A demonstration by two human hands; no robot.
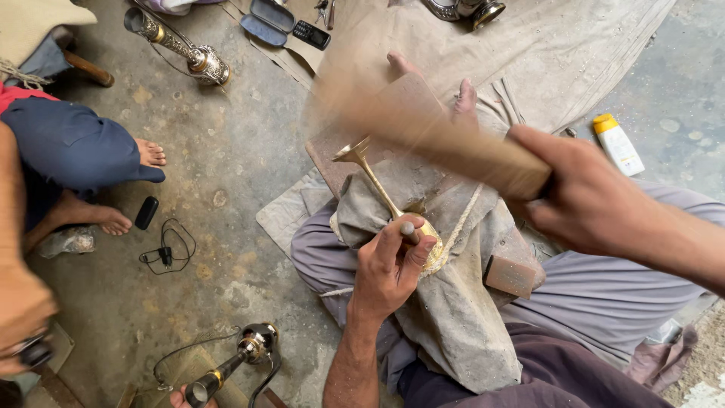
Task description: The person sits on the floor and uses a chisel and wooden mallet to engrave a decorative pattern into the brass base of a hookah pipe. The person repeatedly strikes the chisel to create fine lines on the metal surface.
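My left hand [389,264] grips a small metal punch [408,230] and presses it against the bowl of a brass goblet [381,193]. The goblet lies tilted on a grey cloth [453,317] over my lap, tied down with a pale rope [457,227]. Its round foot points up and to the left. My right hand [585,193] is closed around the handle of a wooden mallet [445,136], which is blurred with motion just above the goblet. My bare feet [430,83] rest on a wooden block beyond the goblet.
Another person sits at the left, bare feet [128,185] on the concrete floor. An ornate metal stem [177,45] lies at top left, another metal piece [238,359] at the bottom. A phone [146,212], cable, open case [268,21], yellow-capped bottle [617,143] and small block [511,276] lie about.
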